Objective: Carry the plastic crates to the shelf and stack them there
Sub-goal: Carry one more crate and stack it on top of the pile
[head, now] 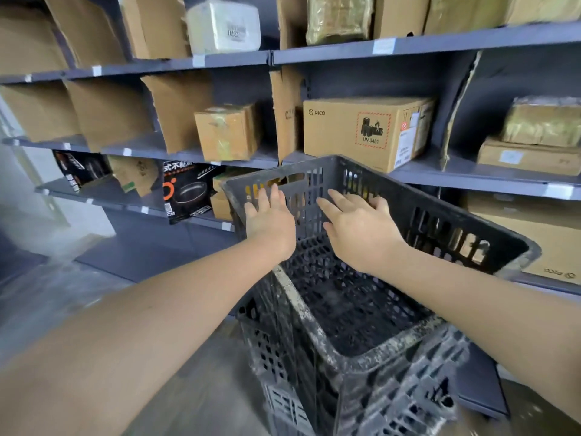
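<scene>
Your fingers point(263, 199) are straight and hold nothing. On your left hand point(270, 221) they lie close together, against the inside of the crate's far wall or very near it. I cannot tell if they touch. On your right hand point(361, 229) they are spread wide and reach toward the same wall.

The biggest thing here is the long grey metal shelf point(471, 177), right in front of you. Brown cardboard boxes point(352, 133) sit on its boards.

The dark grey plastic crate with holes in its walls point(306, 309) stands just in front of the shelf. It sits on top of another crate of the same kind point(283, 401), so I think this one is stacked, or nearly.

The top crate is empty, so it should be light. It is hard, stiff plastic and should not bend much when you lift it. Its floor and walls are a grid of little holes. The rim looks rough, with pale dusty dirt on it, so I think it will not slip.

A good place to hold is the long handle slot point(294, 177) in the far wall, just above your left fingers. The thick rim would do too.
</scene>
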